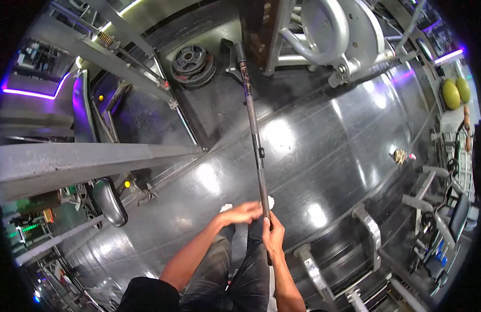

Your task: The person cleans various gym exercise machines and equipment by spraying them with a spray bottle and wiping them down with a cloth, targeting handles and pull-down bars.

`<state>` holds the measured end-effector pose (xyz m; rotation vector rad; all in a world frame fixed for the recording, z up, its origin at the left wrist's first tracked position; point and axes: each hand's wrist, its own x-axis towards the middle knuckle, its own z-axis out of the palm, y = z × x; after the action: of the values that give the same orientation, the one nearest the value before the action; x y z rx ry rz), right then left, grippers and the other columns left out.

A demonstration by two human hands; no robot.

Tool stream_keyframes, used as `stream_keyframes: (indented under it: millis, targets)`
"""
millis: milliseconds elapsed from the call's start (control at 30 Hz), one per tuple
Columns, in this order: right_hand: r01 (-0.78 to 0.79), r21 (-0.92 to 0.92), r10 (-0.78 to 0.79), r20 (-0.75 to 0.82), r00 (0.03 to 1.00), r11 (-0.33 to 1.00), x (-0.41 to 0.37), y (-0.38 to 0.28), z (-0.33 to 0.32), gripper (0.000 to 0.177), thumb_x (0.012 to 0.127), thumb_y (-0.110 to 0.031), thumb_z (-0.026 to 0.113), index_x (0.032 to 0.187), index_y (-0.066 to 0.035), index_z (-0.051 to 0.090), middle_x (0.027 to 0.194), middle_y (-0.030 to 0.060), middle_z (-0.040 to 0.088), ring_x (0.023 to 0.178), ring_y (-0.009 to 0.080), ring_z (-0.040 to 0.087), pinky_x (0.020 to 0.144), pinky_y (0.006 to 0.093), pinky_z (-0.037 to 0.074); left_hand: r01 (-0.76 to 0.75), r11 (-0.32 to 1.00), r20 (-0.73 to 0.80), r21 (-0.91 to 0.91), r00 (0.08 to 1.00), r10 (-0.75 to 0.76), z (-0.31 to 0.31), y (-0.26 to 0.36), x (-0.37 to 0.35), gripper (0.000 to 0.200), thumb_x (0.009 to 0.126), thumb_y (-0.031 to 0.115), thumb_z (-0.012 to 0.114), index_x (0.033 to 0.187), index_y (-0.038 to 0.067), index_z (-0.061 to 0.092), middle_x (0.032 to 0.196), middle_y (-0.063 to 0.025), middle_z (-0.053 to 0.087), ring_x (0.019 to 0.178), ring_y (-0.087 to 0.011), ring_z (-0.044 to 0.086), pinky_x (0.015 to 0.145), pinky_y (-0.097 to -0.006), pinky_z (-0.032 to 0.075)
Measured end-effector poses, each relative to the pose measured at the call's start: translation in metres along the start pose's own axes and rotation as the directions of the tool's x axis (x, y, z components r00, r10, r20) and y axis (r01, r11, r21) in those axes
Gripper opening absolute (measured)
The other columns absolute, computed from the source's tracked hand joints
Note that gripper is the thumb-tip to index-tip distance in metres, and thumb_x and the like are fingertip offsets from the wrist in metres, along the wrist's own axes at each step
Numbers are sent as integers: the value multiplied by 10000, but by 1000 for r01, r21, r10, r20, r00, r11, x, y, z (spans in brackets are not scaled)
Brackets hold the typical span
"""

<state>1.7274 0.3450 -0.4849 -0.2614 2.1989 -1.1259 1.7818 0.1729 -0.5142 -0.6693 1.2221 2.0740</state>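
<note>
Right hand has its fingers curled round the metal pole by the near end, probably for steadiness; far end's near the floor edge with the weight plates. Left hand is beside it, fingers too blurry to tell.

Single head-worn cam, wide round view from head height, faces forward and steeply down, arms and legs close at bottom edge, gym floor farther off, no second view sharing anything.
</note>
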Motion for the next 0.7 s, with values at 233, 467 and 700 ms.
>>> stream_keyframes:
  millis: [233, 467, 700]
  targets:
    - [-255, 407, 105, 356, 929, 877, 94, -31, -6, 338, 973, -185, 516, 1271, -26, 537, 687, -39, 482, 521, 36, 401, 458, 198, 345, -92, 988, 73, -121, 992, 101, 69, -24, 34, 378, 861, 292, 676, 1091, 21, 547, 925, 6, 576, 821, -90, 518, 693, -259, 460]
    - [-270, 408, 77, 431, 899, 872, 192, -42, 16, 415, 971, -175, 518, 1368, -66, 458, 903, 16, 598, 611, 52, 509, 503, 210, 450, -254, 949, -447, -187, 882, 148, 51, 6, 81, 270, 899, 159, 601, 1093, -1, 502, 965, -85, 624, 946, -184, 579, 851, -323, 442]
    - [-214, 204, 71, 547, 834, 955, 291, -61, 33, 362, 886, -138, 657, 1231, -45, 603, 998, 13, 652, 797, 94, 602, 745, 238, 492, -90, 989, -430, -117, 902, 31, -25, 70, 95, 381, 876, 301, 658, 1066, 15, 494, 811, -108, 585, 638, -161, 563, 549, -349, 462]
